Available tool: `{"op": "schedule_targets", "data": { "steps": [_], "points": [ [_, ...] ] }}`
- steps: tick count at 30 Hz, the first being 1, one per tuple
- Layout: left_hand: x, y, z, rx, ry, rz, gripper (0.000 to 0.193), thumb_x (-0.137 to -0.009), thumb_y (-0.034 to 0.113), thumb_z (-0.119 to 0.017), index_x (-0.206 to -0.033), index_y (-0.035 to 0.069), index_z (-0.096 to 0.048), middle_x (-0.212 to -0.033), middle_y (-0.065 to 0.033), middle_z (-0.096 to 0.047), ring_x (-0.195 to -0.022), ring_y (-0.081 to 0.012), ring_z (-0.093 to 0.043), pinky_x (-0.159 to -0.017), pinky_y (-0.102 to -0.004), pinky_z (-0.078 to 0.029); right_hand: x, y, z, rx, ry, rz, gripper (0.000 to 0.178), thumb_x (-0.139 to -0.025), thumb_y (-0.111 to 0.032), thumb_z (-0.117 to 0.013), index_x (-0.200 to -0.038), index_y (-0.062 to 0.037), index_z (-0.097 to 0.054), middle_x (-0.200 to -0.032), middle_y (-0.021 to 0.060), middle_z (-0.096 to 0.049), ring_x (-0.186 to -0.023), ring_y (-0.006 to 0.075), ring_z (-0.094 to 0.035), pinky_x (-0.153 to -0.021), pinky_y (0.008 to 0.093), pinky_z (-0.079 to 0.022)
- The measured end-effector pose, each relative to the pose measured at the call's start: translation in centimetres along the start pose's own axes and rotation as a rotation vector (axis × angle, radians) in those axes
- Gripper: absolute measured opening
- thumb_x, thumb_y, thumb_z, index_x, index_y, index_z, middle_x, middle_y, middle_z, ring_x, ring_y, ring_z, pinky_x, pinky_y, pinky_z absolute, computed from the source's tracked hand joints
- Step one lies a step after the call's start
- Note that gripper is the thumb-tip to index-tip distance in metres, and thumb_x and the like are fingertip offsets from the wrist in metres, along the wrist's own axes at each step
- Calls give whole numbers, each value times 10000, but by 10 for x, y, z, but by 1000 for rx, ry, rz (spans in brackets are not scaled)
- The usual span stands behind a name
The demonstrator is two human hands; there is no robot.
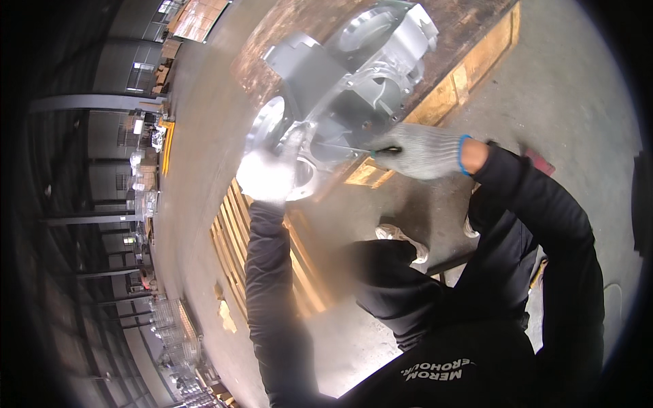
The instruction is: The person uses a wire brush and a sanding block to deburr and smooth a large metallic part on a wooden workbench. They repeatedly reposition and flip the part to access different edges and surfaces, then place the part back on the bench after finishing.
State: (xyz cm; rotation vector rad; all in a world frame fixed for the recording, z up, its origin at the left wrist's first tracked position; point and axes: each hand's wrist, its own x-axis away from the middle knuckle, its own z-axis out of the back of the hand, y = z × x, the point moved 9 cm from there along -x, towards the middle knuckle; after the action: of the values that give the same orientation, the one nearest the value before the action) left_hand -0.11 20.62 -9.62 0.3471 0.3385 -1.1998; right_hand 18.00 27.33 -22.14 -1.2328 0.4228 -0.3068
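Note:
A large silver-grey metal casting [306, 75] with round openings lies on a wooden crate [435, 102] in front of me. My left hand [267, 175], in a pale glove washed out by glare, holds the casting's near left end, with a finger or thumb reaching up over its edge. My right hand [422, 151], in a grey knit glove with a blue cuff, is closed around a thin tool with a dark, green-ended part [386, 150]. The tool points left toward the casting's near edge; its kind is too small to make out. Whether its tip touches the metal cannot be told.
A slatted wooden pallet [235, 245] lies on the concrete floor below my left forearm. My shoe [403, 239] shows beneath the crate. Along the left wall stand stacked goods, cartons [197, 19] and a yellow piece of equipment [167, 146]. A red object [539, 161] is beyond my right sleeve.

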Motion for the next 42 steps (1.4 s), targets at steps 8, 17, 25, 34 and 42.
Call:
{"op": "schedule_targets", "data": {
  "steps": [8,17,25,34,42],
  "points": [
    [-1,-10,-8,-81,-149,151,549,-897,601,-811,-1205,146,-828,-844,-153,-793,-748,-312,-786,-740,-392,-610,7,-8,6,105,-76,-60,389,-1106,-264,-548,-1445,-123,-677,-750,105,-675,-656,164,-605,-643,384,-544],
    [2,-14,-14,185,-157,238,494,-1001,448,-794,-1019,-45,-821,-774,-102,-763,-687,-142,-676,-667,-349,-534,7,6,-23,-158,199,83,358,-1093,-283,-552,-1351,-93,-713,-774,100,-704,-645,171,-652,-609,383,-551],
    [-6,-25,-25,283,-155,149,449,-1024,398,-772,-1161,-27,-821,-767,-67,-769,-698,-83,-653,-654,-299,-526,-3,8,-66,-704,472,96,293,-1055,-186,-488,-1208,-80,-714,-749,73,-659,-610,206,-656,-536,414,-507],
    [-5,-22,-22,264,-172,140,491,-1028,428,-765,-1141,-48,-811,-772,-55,-749,-702,-77,-618,-634,-298,-494,-5,17,-47,-655,354,-128,302,-1041,-174,-573,-1236,-37,-757,-806,100,-719,-735,207,-716,-665,363,-569],
    [-2,-22,-23,307,-174,135,455,-1026,389,-780,-1163,-43,-814,-818,-67,-777,-727,-73,-651,-660,-276,-518,-12,-5,-1,-359,521,-57,292,-876,-165,-678,-1039,53,-782,-989,302,-759,-971,372,-774,-884,458,-571]
  ]
}}
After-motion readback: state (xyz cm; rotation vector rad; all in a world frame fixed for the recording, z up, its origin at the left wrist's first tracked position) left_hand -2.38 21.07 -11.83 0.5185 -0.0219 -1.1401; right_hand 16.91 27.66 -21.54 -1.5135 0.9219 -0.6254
